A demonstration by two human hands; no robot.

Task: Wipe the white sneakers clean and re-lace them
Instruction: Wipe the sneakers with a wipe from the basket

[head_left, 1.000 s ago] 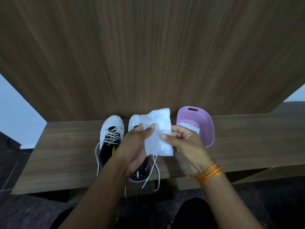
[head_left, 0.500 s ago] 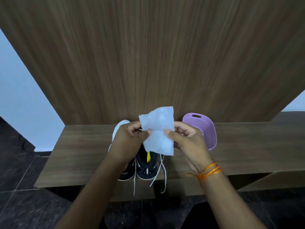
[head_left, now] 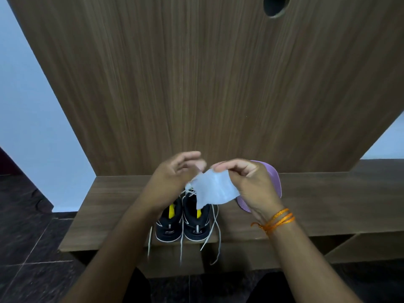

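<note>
My right hand (head_left: 247,182) pinches the wipe (head_left: 215,190); my left hand (head_left: 175,178) hovers open. The laces (head_left: 215,235) overhanging the bench's (head_left: 328,206) front edge could snag.

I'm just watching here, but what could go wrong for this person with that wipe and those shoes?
The wipe seems pinched only by the right hand; the left hand is open beside it, so it might slip and drop.

Loose laces dangle past the front edge of the wooden bench; a passing hand or knee could snag them and drag a sneaker off.

The purple basket sits close behind the right hand and could get bumped.
</note>
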